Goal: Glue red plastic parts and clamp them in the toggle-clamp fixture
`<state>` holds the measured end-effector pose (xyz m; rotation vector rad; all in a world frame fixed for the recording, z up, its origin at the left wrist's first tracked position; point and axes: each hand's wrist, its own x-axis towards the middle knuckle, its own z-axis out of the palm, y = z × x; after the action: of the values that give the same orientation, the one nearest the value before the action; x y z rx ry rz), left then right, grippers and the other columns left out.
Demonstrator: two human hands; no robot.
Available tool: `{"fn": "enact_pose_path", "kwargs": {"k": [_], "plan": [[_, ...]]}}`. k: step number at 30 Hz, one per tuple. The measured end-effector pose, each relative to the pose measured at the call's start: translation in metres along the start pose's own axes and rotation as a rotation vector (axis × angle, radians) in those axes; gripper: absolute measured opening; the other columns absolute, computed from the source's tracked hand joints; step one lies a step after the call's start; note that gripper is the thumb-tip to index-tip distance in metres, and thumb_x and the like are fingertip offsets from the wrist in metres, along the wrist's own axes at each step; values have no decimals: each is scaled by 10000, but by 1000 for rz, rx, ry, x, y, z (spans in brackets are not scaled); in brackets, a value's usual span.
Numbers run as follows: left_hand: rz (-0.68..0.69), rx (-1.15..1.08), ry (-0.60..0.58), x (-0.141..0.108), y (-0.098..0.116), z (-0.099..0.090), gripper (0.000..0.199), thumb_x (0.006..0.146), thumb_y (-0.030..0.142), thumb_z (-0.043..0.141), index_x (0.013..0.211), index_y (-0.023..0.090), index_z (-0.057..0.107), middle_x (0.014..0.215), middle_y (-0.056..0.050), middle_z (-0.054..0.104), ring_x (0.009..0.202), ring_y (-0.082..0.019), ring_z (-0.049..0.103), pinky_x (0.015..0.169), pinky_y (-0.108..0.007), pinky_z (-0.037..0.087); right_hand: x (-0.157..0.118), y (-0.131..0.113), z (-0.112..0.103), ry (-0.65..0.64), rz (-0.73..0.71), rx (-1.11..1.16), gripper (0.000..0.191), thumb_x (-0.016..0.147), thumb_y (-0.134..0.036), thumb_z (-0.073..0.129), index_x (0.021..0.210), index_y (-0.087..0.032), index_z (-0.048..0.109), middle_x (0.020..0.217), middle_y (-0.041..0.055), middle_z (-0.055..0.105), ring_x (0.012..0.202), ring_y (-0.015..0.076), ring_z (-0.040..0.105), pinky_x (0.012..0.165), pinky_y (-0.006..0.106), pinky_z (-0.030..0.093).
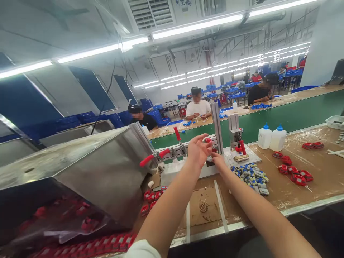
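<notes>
My left hand (198, 150) is raised over the metal fixture on the bench, its fingers apart and loosely curved. A red tip (208, 140), possibly a clamp handle, shows among those fingers; I cannot tell whether they touch it. Just right of it and lower, my right hand (219, 161) reaches into the fixture beside the upright aluminium profile (217, 127). Its fingertips are mostly hidden, and so is anything in them. Toggle clamps with red handles (147, 160) stand left of my hands. Another red-handled clamp (242, 147) stands to the right.
Small grey, blue and yellow parts (251, 175) are heaped right of my right forearm. Red housings (298, 175) lie farther right, near two white bottles (278, 139). A metal chute (104, 182) blocks the left. Cardboard (193, 215) lies in front. Several people work beyond the green divider (295, 109).
</notes>
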<state>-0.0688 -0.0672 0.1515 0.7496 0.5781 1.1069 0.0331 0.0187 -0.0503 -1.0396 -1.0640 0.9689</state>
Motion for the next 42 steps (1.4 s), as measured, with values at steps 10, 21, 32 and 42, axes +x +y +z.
{"fn": "enact_pose_path", "kwargs": {"k": [10, 21, 32, 42], "plan": [[94, -141, -21, 75, 53, 29, 155, 929, 232, 501, 1065, 159, 507, 1188, -146, 603, 963, -206, 742, 502, -133, 451, -92, 6, 2, -44, -138, -77, 308, 767, -367, 539, 998, -202, 658, 979, 63, 663, 925, 230, 586, 854, 353, 478], [228, 1596, 109, -150, 71, -113, 227, 845, 417, 761, 991, 244, 746, 841, -38, 698, 861, -230, 692, 709, -261, 512, -103, -19, -6, -818, -515, -767, 388, 967, -447, 522, 664, -206, 545, 668, 31, 593, 636, 170, 476, 627, 311, 266], [59, 2137, 517, -112, -10, -280, 367, 897, 354, 713, 1233, 207, 689, 1207, -146, 699, 1171, -340, 581, 1013, -413, 435, -112, -22, -3, -1096, -507, -923, 342, 905, -299, 574, 579, -204, 535, 593, 35, 589, 553, 148, 392, 589, 318, 190], [234, 1449, 420, -95, -50, -251, 274, 922, 431, 674, 1066, 201, 636, 1128, -93, 645, 1009, -231, 623, 884, -339, 486, -112, -23, 0, -1115, -479, -738, 277, 962, -347, 562, 721, -212, 595, 699, 16, 629, 643, 149, 506, 619, 279, 279]]}}
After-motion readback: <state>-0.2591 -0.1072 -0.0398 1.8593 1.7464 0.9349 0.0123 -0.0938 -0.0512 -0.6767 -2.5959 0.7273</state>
